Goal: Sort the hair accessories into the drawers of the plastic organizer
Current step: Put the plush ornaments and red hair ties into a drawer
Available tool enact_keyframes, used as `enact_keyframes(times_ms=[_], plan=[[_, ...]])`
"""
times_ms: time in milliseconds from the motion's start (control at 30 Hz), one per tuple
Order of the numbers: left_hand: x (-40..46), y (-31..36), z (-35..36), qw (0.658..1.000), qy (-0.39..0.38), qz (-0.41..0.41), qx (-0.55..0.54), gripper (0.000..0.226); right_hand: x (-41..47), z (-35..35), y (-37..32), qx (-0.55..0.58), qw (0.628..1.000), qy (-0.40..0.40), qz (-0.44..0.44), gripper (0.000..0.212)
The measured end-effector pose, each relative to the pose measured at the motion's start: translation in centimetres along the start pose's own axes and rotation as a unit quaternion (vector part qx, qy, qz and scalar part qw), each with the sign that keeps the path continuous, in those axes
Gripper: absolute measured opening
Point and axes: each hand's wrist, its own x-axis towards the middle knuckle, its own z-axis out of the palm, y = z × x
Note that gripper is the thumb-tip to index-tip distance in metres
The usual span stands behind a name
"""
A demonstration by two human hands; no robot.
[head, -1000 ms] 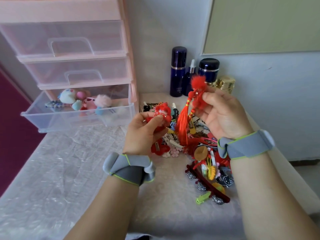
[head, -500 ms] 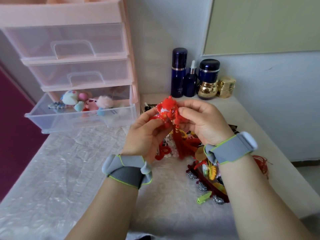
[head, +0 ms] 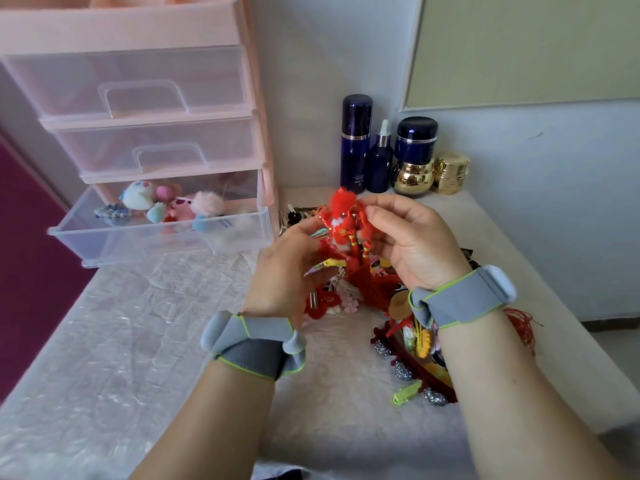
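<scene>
— Far left: organizer (head: 131,26), pink frame. Top two drawers shut; bottom drawer (head: 162,233) pulled out, open toward the near side. Inside, plush clips (head: 166,206) in white, pink and blue, bunched at the far end.

— And in the middle?

— Left hand (head: 291,268) raised above the cloth (head: 114,341), fingers pinched on the left edge of the red clips (head: 343,223). Hard to say whether one piece or two pressed together; fluffy red tops, beads, tassel hanging down below.

— Right side?

— Right hand (head: 415,244) closed on the same red bundle from the other edge, thumb and forefinger at its top. Both grips tight on it, nothing let go. Beneath and to the near right, the pile (head: 408,327) waiting unsorted: red bows, small flowers, a green clip (head: 407,394), glittery balls on a dark red bar. Far right, against the wall, bottles (head: 356,143) and gold jars (head: 450,171), no part of the job.

— Step in hand?

— Likely pairing or aligning the reds before stowing. Sorting barely under way, judging by the pile.

— Next move?

— Probably carrying the bundle left to a drawer. Bottom one already open; another would need a free hand on its handle first. Worth minding the tassel, apt to snag on the pile or drape over the drawer's rim.
</scene>
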Motion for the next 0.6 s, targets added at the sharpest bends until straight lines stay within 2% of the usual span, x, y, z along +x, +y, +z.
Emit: enact_keyframes(times_ms=[100, 233, 400, 467, 533, 600], plan=[[0.04, 0.29, -0.07, 1.000, -0.012, -0.021, 0.006, 0.031, -0.10, -0.06, -0.11, -0.015, 1.000, -0.010, 0.000, 0.018], [0.04, -0.11, 0.23, 0.999, 0.031, 0.005, 0.000, 0.007, -0.24, 0.17, -0.13, -0.015, 1.000, -0.023, 0.003, 0.019], [0.07, -0.13, 0.19, 0.998, 0.055, 0.013, -0.028, 0.019, -0.32, 0.00, -0.55, 0.087, 0.995, -0.038, 0.021, 0.017], [0.03, -0.01, 0.30, 0.998, 0.060, 0.010, -0.034, 0.022, -0.41, 0.07, -0.61, 0.095, 0.994, -0.055, 0.026, 0.015], [-0.08, 0.11, 0.38, 0.997, 0.045, -0.002, -0.059, 0.021, -0.49, 0.32, -0.35, 0.049, 0.997, -0.058, 0.023, 0.014], [-0.29, 0.40, 0.43, 0.996, 0.014, -0.026, -0.082, 0.021, -0.55, 0.60, -0.03, -0.053, 0.998, -0.036, -0.002, 0.016]])
